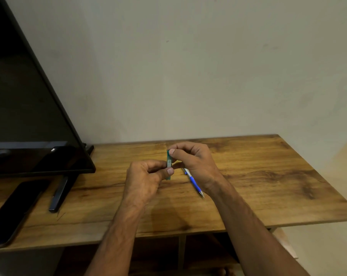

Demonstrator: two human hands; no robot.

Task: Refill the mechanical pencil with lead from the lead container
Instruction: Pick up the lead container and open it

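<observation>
A slim green lead container [169, 162] with a pale label stands upright above the wooden table [258, 176]. My left hand [146, 176] grips its lower part between thumb and fingers. My right hand [192, 158] pinches its top end with thumb and forefinger. A blue and white mechanical pencil [194, 183] lies on the table under my right wrist, tip pointing toward me and to the right; its back end is hidden by my right hand.
A black monitor [29, 116] stands at the left on a dark foot [61, 194]. A dark phone [15, 212] lies flat at the table's left front. The wall runs right behind the table. A shelf opening shows below the front edge.
</observation>
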